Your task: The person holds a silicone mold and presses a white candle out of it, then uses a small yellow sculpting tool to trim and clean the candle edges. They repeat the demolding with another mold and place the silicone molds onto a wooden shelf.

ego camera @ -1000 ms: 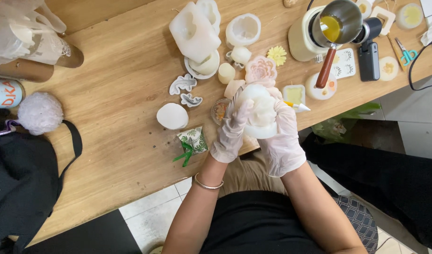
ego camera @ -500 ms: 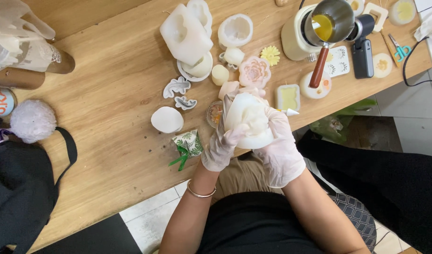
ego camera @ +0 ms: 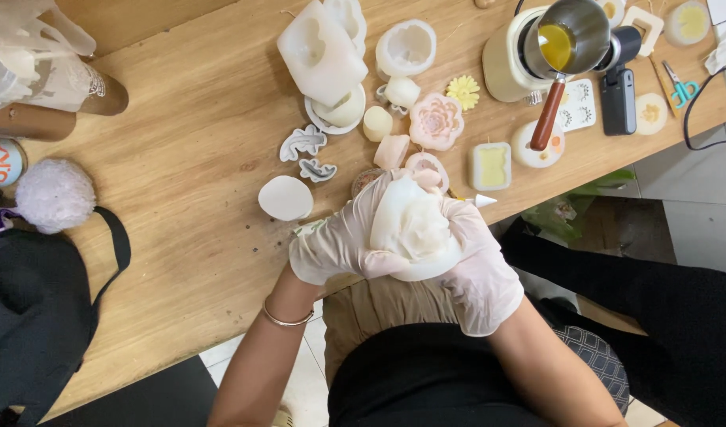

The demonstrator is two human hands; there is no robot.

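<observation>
Where tiles begin, wooden table apparently ends.

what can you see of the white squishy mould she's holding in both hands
The white, translucent soft mould looks like silicone or rubber: a rounded, lumpy mass with folds on its upper face and a smooth curved lower edge. It is held off the light wooden table, over the table's near edge. The gloved left hand wraps its left side and the gloved right hand cups its right and underside. Whether anything is inside cannot be told.

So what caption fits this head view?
Both gloved hands, left hand and right hand, grip a white mould over the wooden table.
</observation>
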